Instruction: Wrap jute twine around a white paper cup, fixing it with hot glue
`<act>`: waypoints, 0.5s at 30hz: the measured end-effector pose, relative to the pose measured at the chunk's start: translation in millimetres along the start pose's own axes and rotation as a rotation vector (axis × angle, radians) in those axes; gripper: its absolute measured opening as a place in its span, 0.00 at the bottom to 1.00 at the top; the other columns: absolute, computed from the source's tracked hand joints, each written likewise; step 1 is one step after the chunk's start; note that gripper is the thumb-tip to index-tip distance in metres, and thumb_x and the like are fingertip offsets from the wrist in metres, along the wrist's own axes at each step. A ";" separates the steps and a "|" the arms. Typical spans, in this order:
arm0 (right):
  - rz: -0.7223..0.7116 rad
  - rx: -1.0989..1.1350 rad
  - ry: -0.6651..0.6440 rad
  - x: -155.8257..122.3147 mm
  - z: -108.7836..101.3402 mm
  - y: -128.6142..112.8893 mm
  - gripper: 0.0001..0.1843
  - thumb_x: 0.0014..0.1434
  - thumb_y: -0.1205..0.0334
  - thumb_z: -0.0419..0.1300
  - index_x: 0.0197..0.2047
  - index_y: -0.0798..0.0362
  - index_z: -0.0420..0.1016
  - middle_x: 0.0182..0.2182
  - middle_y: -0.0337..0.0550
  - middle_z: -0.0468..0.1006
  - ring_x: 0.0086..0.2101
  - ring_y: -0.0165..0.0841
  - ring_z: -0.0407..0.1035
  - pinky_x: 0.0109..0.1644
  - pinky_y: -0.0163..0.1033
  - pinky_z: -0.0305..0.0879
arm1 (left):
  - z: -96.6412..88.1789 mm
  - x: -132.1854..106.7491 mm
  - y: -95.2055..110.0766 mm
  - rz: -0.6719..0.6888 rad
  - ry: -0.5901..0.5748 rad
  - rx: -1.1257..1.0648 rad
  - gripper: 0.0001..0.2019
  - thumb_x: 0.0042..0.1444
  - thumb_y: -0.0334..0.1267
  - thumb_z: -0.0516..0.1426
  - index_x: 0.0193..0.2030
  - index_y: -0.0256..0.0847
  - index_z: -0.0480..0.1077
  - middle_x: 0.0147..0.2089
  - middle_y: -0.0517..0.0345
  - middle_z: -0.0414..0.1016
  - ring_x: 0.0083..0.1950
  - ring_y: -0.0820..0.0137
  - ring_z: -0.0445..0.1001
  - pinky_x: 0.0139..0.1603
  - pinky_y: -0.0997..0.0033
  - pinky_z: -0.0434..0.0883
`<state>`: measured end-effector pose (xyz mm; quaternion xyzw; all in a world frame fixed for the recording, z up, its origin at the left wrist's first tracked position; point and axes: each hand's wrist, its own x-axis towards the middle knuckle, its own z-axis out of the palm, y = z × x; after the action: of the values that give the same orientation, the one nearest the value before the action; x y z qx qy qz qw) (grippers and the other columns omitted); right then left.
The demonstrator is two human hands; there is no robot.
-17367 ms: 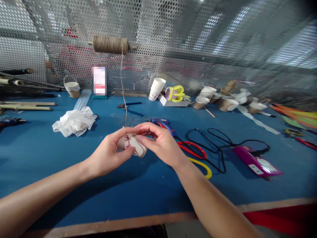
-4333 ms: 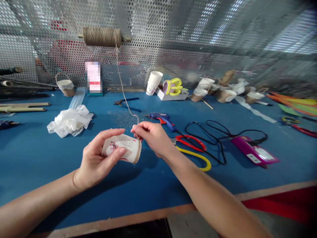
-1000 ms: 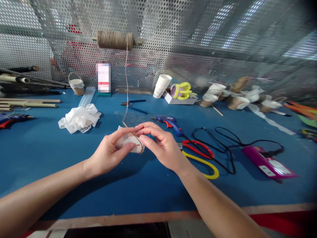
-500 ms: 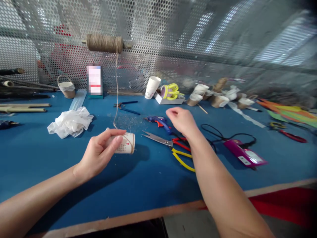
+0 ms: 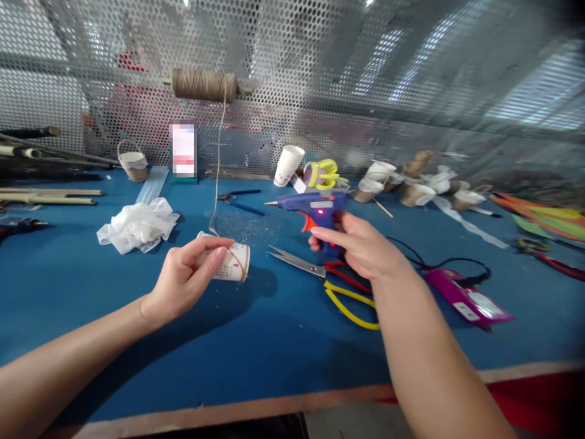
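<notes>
My left hand (image 5: pixel 185 277) is closed round a small white paper cup (image 5: pixel 231 263) lying on its side above the blue table, with brown twine wound at its base end. A strand of twine (image 5: pixel 218 171) runs up from the cup to the twine spool (image 5: pixel 203 85) on the mesh wall. My right hand (image 5: pixel 361 247) grips the handle of a blue hot glue gun (image 5: pixel 311 204), lifted off the table, its nozzle pointing left and a red light lit on its side.
Red and yellow scissors (image 5: pixel 336 283) lie open under my right hand. A black cable (image 5: pixel 439 263) leads to a magenta pack (image 5: pixel 466 299). Crumpled white plastic (image 5: pixel 137 225) lies at left, pliers (image 5: pixel 237 198) behind the cup, several wrapped cups (image 5: pixel 411 183) at back right, sticks (image 5: pixel 46 196) at far left.
My right hand left the cup, reached right and picked up the glue gun from the table. My left hand still holds the cup with the twine attached.
</notes>
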<state>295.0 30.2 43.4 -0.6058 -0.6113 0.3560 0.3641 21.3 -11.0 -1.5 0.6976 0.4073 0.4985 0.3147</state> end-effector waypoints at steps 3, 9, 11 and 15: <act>-0.056 0.230 -0.191 -27.6 6.5 -17.5 0.12 0.51 0.52 0.63 0.31 0.53 0.71 0.21 0.37 0.72 0.19 0.26 0.65 0.21 0.31 0.64 | -0.2 0.9 0.4 0.045 0.013 0.043 0.12 0.59 0.38 0.54 0.42 0.34 0.74 0.26 0.57 0.75 0.23 0.76 0.69 0.23 0.81 0.66; -0.124 0.039 -0.243 -55.5 23.9 -26.8 0.12 0.53 0.53 0.62 0.32 0.55 0.75 0.20 0.40 0.73 0.18 0.27 0.64 0.18 0.32 0.64 | 1.1 4.7 1.3 0.037 0.035 0.051 0.12 0.59 0.37 0.54 0.42 0.32 0.74 0.28 0.56 0.78 0.25 0.77 0.72 0.24 0.83 0.68; -0.119 -0.025 -0.225 -57.8 26.0 -25.1 0.11 0.51 0.54 0.63 0.29 0.55 0.75 0.19 0.38 0.72 0.18 0.27 0.63 0.18 0.33 0.63 | 1.4 6.0 -0.3 -0.002 0.033 0.050 0.12 0.59 0.38 0.54 0.42 0.32 0.74 0.28 0.56 0.78 0.25 0.77 0.73 0.24 0.83 0.68; -0.152 -0.087 -0.198 -59.4 28.0 -23.2 0.09 0.49 0.55 0.64 0.28 0.52 0.73 0.20 0.36 0.74 0.17 0.27 0.63 0.18 0.33 0.61 | 2.0 7.4 -3.8 -0.053 0.039 0.038 0.12 0.59 0.39 0.54 0.41 0.33 0.74 0.29 0.56 0.78 0.26 0.77 0.73 0.25 0.82 0.68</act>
<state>259.4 -29.3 49.4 -0.5350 -0.7032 0.3587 0.3010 23.5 -2.8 -2.1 0.6826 0.4410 0.4956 0.3066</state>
